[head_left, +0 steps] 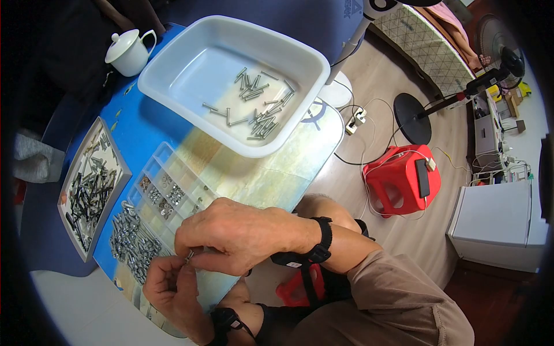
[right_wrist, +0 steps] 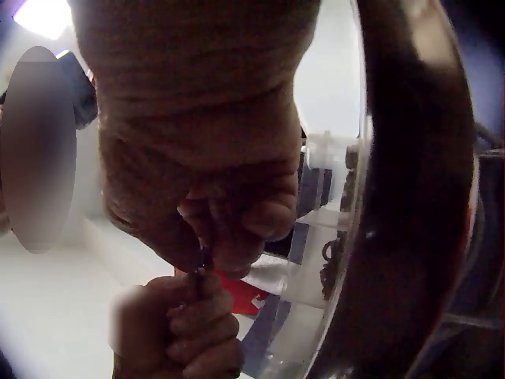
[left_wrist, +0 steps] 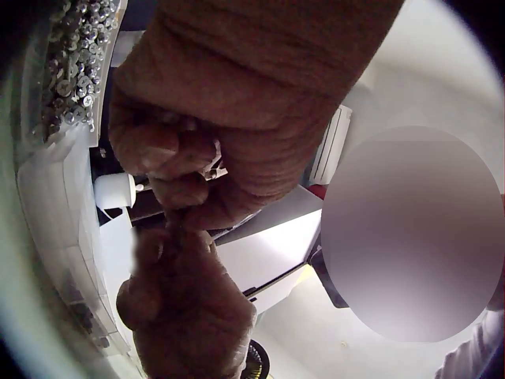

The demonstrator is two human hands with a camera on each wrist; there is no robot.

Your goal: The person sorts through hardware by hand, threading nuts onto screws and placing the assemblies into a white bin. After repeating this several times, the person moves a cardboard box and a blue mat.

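Note:
Both hands meet over the near edge of the table, fingertip to fingertip. Between them shows a small, silvery metal bolt (head_left: 189,255), mostly hidden by the fingers. My left hand (head_left: 173,291) pinches it from below with thumb and forefinger. From above, my right hand (head_left: 236,236) grips its other end, the remaining fingers curled in. In the right wrist view a slim dark bit of the bolt (right_wrist: 203,259) shows between the fingertips. A heap of silvery bolts with washers (head_left: 135,239) lies just beyond the left hand.
A clear divided box (head_left: 164,153) with nuts and washers lies beyond the right hand. Behind stands a white basin (head_left: 231,138) with loose bolts. A tray (head_left: 124,173) of dark screws is at left, a lidded white cup (head_left: 128,55) at the back. A red stool (head_left: 378,184) stands on the floor.

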